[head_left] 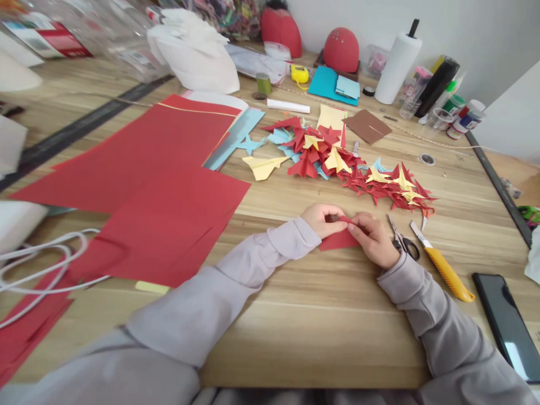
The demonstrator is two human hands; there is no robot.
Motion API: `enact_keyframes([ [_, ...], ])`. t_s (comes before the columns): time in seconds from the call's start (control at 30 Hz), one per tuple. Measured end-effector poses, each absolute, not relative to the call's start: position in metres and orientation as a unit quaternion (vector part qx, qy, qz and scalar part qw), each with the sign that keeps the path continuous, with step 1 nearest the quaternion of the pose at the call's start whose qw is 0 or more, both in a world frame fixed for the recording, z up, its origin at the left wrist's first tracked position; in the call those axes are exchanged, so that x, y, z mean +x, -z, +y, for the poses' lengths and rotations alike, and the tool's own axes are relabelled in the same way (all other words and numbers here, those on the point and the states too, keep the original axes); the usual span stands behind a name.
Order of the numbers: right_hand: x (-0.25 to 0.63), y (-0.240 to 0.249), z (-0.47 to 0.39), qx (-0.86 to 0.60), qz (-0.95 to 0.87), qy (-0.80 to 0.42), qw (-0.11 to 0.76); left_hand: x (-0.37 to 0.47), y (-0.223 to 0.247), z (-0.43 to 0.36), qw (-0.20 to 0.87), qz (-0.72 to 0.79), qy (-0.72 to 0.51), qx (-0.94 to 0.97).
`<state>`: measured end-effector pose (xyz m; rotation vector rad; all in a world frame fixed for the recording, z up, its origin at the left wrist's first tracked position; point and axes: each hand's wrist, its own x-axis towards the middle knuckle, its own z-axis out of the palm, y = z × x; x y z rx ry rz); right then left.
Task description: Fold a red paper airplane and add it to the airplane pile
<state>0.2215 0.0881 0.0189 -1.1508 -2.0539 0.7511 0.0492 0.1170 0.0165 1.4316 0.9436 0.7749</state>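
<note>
Between my two hands is a small piece of red paper (pixel 337 241), its upper edge pinched and partly folded. My left hand (pixel 321 220) grips it from the left with thumb and fingers together. From the right, my right hand (pixel 373 238) pinches the same edge, close to the left fingertips. The fingers hide part of the fold. Just beyond lies a heap of folded paper pieces (pixel 310 163) in red, yellow and light blue. Black-handled scissors (pixel 407 245) lie beside my right hand, with a yellow utility knife (pixel 449 273) to their right.
Large red paper sheets (pixel 169 219) spread over the left side, near a white cable (pixel 46 287). A phone (pixel 506 326) lies at the right. Along the back stand a white roll (pixel 399 67), several bottles (pixel 466 118) and a yellow tape measure (pixel 299 74).
</note>
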Motion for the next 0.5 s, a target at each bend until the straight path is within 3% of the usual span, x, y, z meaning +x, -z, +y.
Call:
enact_keyframes([
  [0.3,0.2215,-0.0171,0.0886,-0.43,-0.795,-0.276,0.329,0.0546,-0.0134,0.1131,0.514,0.44,-0.362,0.641],
  [0.5,0.2224,-0.0166,0.0893,-0.451,-0.766,-0.308,0.338,0.0547,-0.0123,0.1134,0.53,0.434,-0.366,0.63],
])
